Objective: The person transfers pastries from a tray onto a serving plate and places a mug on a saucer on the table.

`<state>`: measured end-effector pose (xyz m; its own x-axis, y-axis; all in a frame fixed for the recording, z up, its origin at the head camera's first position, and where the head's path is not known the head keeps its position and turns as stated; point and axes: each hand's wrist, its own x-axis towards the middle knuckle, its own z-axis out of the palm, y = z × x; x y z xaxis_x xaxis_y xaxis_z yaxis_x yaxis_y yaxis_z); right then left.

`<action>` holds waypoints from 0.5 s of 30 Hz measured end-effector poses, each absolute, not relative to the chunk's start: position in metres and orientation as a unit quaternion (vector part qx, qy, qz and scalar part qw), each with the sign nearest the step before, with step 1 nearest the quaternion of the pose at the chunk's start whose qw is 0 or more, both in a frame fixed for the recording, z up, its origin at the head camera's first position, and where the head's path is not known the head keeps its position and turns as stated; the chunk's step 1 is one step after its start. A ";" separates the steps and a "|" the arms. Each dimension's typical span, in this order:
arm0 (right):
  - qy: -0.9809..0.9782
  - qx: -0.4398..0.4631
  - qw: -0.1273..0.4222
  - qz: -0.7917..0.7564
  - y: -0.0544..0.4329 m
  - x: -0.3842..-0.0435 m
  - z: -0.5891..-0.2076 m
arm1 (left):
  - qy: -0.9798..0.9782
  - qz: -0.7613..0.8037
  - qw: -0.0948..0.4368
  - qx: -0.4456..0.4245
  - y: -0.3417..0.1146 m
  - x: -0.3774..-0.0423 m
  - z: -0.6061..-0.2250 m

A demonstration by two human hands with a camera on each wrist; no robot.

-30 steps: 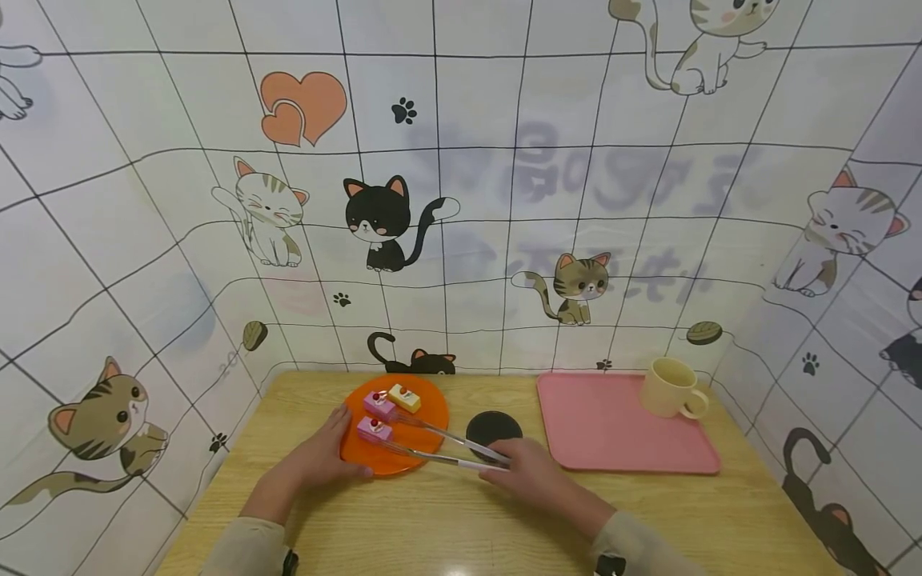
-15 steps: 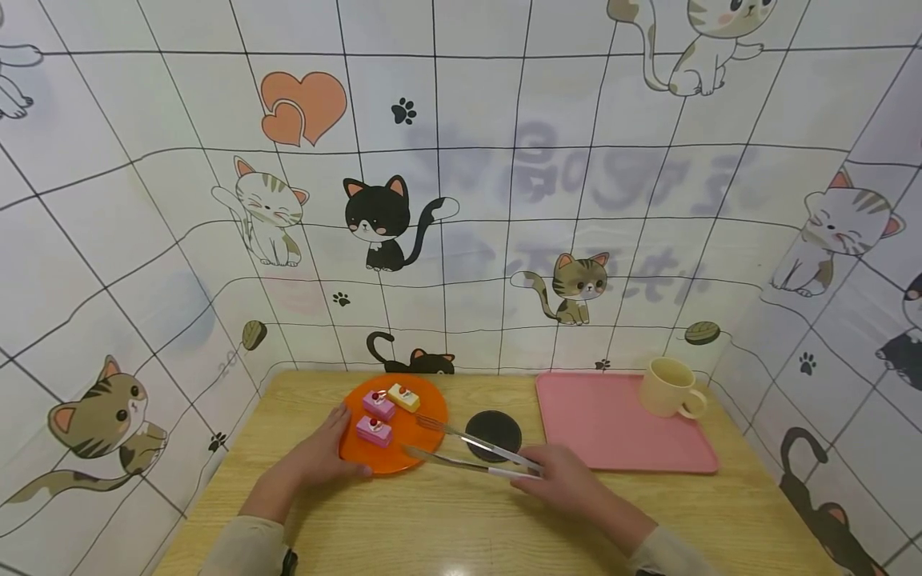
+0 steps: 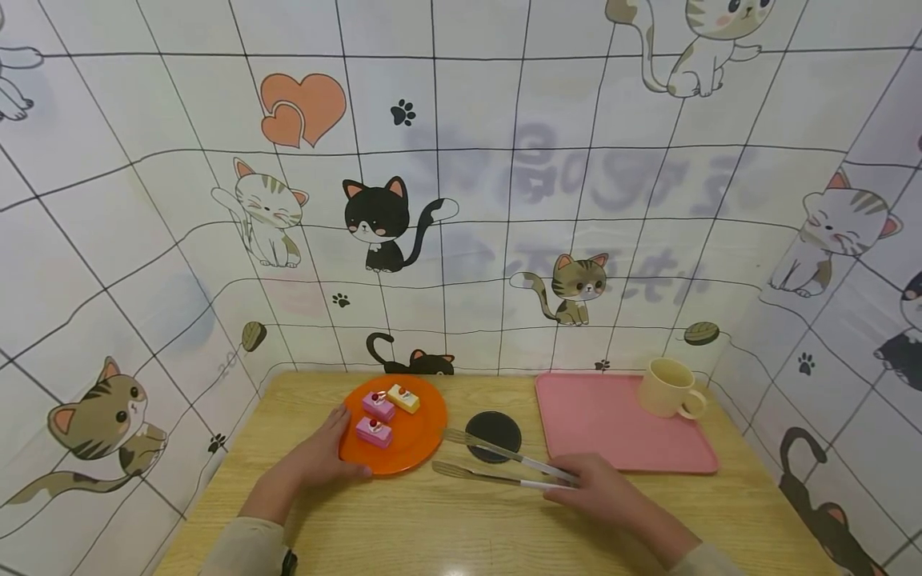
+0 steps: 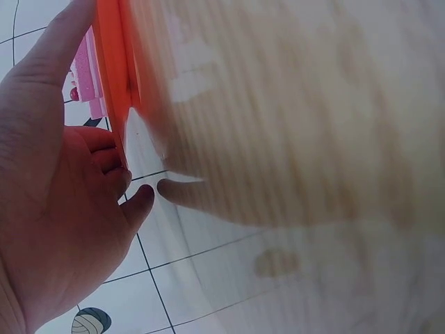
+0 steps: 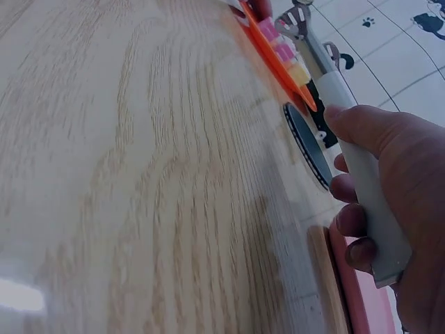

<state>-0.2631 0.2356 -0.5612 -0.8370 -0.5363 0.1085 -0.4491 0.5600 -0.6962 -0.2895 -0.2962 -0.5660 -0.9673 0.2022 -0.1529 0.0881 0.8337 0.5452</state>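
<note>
By the plate [image 3: 418, 442], your right hand [image 3: 603, 490] gripped the tongs [image 3: 536, 464], withdrawn empty, leaving three cakes [image 3: 378, 408] there. Your left hand [image 3: 326, 454] lay spread along the plate.

Table [image 3: 432, 528] before you, wall [image 3: 475, 192] behind it. Plate [image 3: 410, 448] left, tray [image 3: 598, 432] right, round disc [image 3: 497, 426] between. On plate, three cakes [image 3: 378, 406]: two toward back, one nearer you. Mug [image 3: 664, 388] on tray, back right corner. Your left hand [image 3: 317, 458] at plate's left rim. Your right hand [image 3: 608, 498] before tray, holding tongs [image 3: 529, 462] pointing left, far arm above disc, tips near plate's right side.
</note>
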 end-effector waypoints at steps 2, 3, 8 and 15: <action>0.879 -0.277 0.061 -0.384 0.241 -0.262 -0.561 | 0.952 0.277 0.103 0.075 -0.296 -0.289 -0.565; 0.878 -0.276 0.061 -0.386 0.244 -0.261 -0.561 | 0.953 0.276 0.104 0.074 -0.295 -0.289 -0.565; 0.875 -0.277 0.055 -0.392 0.259 -0.260 -0.564 | 0.952 0.278 0.108 0.069 -0.294 -0.287 -0.563; 0.871 -0.279 0.072 -0.398 0.281 -0.258 -0.564 | 0.952 0.277 0.108 0.068 -0.293 -0.287 -0.563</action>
<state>-0.2583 0.2812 -0.5641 -0.8336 -0.5439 0.0965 -0.4291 0.5275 -0.7332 -0.2872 -0.2934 -0.5625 -0.9675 0.1897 -0.1670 0.0704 0.8369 0.5428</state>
